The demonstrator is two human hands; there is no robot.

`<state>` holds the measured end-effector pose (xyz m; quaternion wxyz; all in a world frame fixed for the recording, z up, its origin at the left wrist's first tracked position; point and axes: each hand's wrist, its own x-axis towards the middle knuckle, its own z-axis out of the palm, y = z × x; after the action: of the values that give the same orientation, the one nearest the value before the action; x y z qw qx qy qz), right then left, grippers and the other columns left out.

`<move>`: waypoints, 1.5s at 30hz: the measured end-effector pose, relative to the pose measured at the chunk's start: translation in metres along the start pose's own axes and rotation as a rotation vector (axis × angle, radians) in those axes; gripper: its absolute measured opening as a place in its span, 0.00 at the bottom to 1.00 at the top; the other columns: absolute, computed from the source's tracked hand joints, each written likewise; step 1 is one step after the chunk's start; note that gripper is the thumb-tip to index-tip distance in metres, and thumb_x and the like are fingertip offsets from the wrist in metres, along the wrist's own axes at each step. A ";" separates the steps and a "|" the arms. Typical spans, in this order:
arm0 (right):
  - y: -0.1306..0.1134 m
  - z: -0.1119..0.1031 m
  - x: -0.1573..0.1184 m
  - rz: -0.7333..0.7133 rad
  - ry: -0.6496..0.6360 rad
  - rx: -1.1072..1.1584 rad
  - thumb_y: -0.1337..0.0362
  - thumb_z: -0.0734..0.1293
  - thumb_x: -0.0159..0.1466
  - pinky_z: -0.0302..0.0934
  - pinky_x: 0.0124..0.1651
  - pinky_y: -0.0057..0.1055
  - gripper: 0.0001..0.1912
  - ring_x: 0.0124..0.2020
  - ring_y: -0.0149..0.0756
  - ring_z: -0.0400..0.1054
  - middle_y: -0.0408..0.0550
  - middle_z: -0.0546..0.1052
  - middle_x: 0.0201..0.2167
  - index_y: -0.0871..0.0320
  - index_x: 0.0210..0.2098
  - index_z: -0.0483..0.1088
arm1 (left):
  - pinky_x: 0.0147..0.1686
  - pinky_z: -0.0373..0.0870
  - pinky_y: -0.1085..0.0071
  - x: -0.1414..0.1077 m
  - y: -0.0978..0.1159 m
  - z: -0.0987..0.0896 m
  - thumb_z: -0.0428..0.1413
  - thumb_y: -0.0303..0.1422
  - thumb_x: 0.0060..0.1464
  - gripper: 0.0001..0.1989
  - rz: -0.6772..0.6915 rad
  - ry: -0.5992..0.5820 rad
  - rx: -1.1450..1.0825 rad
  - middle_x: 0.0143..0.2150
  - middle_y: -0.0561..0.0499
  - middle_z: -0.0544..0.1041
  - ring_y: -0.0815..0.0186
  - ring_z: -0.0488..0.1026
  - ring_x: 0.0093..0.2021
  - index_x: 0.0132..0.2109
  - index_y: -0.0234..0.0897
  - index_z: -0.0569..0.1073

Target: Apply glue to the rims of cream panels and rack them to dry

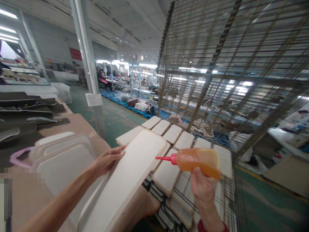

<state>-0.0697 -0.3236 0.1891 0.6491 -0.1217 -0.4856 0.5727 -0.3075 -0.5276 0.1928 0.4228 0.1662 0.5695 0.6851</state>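
My left hand [109, 160] holds the left edge of a long white board [135, 161] with rounded corners and a tan rim. In my right hand [204, 187] is a squeeze bottle [198, 161] of amber liquid, lying nearly level. Its red nozzle points left, and the tip is at the board's right edge; whether it touches cannot be told. Behind and to the right, similar smaller white panels [167, 172] lie in rows on a wire rack [184, 183].
Larger white panels [70, 164] are stacked on the brown table [79, 124] at the left, near dark curved pieces [24, 112]. A pole with a socket box [94, 100] stands ahead. Tall wire racks [205, 64] rise at the right. A seated person [102, 79] is far off.
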 end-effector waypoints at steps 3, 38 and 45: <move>0.000 0.000 0.000 0.007 -0.039 0.000 0.63 0.76 0.47 0.70 0.43 0.41 0.27 0.35 0.39 0.73 0.45 0.78 0.37 0.53 0.45 0.68 | 0.29 0.74 0.73 0.001 -0.001 0.001 0.68 0.32 0.39 0.33 0.010 -0.001 -0.010 0.36 0.46 0.82 0.60 0.79 0.33 0.55 0.35 0.73; -0.003 0.009 -0.011 0.102 -0.160 0.090 0.63 0.77 0.46 0.70 0.36 0.31 0.20 0.33 0.37 0.75 0.44 0.81 0.32 0.51 0.40 0.75 | 0.28 0.77 0.70 0.022 0.014 0.015 0.62 0.23 0.47 0.25 0.023 0.025 -0.125 0.32 0.44 0.82 0.62 0.78 0.27 0.54 0.29 0.72; -0.003 0.009 -0.012 0.136 -0.130 0.087 0.63 0.77 0.45 0.69 0.35 0.29 0.22 0.33 0.36 0.75 0.45 0.81 0.31 0.53 0.40 0.75 | 0.28 0.77 0.68 0.031 0.019 0.018 0.62 0.23 0.46 0.25 0.033 -0.005 -0.115 0.33 0.43 0.82 0.61 0.78 0.27 0.54 0.29 0.72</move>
<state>-0.0733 -0.3386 0.1897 0.5806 -0.0885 -0.4919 0.6427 -0.3205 -0.4920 0.2072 0.4219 0.1527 0.5253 0.7230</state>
